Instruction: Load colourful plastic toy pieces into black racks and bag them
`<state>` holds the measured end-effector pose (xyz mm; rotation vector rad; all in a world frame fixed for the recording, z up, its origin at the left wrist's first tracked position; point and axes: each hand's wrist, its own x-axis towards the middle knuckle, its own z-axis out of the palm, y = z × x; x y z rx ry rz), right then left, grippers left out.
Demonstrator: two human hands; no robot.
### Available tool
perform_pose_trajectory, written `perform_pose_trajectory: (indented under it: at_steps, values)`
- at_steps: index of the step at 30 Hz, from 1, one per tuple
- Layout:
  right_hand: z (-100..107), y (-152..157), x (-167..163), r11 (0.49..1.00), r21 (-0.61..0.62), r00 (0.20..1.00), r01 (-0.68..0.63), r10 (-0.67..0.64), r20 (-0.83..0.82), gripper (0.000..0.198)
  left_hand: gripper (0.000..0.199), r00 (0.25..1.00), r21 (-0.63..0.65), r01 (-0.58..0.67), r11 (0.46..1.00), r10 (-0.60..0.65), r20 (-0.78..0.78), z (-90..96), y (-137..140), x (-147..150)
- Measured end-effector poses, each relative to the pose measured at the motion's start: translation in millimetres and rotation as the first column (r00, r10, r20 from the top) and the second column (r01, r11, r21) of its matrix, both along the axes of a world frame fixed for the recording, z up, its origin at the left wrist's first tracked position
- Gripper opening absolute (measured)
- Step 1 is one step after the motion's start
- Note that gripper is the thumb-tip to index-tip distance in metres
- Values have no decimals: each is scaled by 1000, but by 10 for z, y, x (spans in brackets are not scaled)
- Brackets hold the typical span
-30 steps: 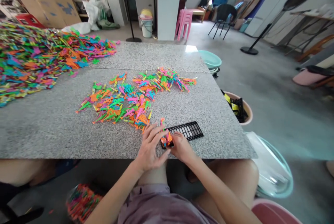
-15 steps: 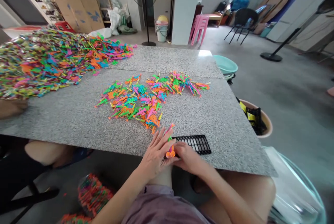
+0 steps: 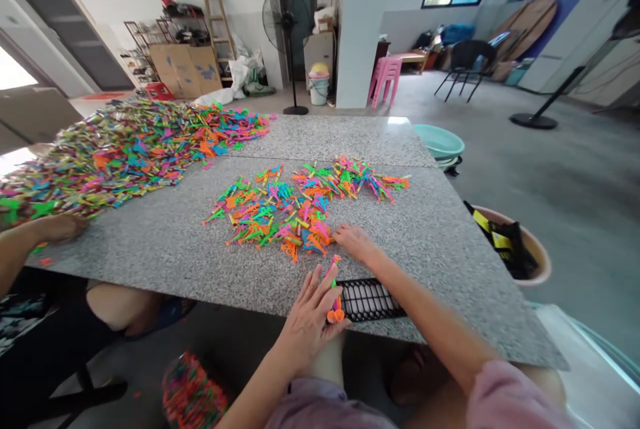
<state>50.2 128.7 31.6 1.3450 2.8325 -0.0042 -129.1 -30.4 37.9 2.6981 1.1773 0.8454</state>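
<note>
My left hand (image 3: 311, 305) rests at the left end of a black plastic grid tray (image 3: 373, 299). Its fingers close over a few bright plastic toy pieces (image 3: 335, 315), orange, pink and green, partly hidden beneath them. Farther forward, my right hand (image 3: 354, 242) has its fingers together at the right edge of a loose heap of small plastic toy pieces (image 3: 270, 212). An orange piece shows at its fingertips; whether it is gripped firmly is hard to see. My right forearm crosses over the tray's right end.
A much larger pile of colourful pieces (image 3: 140, 149) covers the left of the speckled stone table (image 3: 425, 242). Another person's hand (image 3: 63, 227) is beside it. Right of the table stand a basin with black packets (image 3: 533, 252) and a turquoise basin (image 3: 440, 141).
My right hand has moved from beside my left hand at the tray forward to the heap's edge. The left hand keeps its hold at the tray. The camera view has tilted upward.
</note>
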Motion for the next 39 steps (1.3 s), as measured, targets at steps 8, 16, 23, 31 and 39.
perform_pose_trajectory:
  at_steps: [8, 16, 23, 31, 39]
  values:
    - [-135, -176, 840, 896, -335, 849, 290, -402, -342, 10, 43, 997, 44, -82, 996, 81, 9, -5, 113, -31]
    - [-199, -465, 807, 711, -687, 552, 154, -638, -537, 10, 43, 1000, -30, -11, 1000, 10, -19, 77, 141, -156]
    - [-221, -945, 270, 650, -760, 360, 16, -713, -602, 6, 40, 1000, -107, 12, 994, -14, -13, 103, 153, -196]
    - [-156, -621, 40, 823, -505, 469, 261, -565, -679, 12, 39, 999, -137, 35, 990, -40, -35, 119, 178, -252]
    - [-273, -770, 66, 823, -543, 384, 167, -561, -733, 10, 43, 1000, -104, 14, 995, -15, -10, 81, 147, -253]
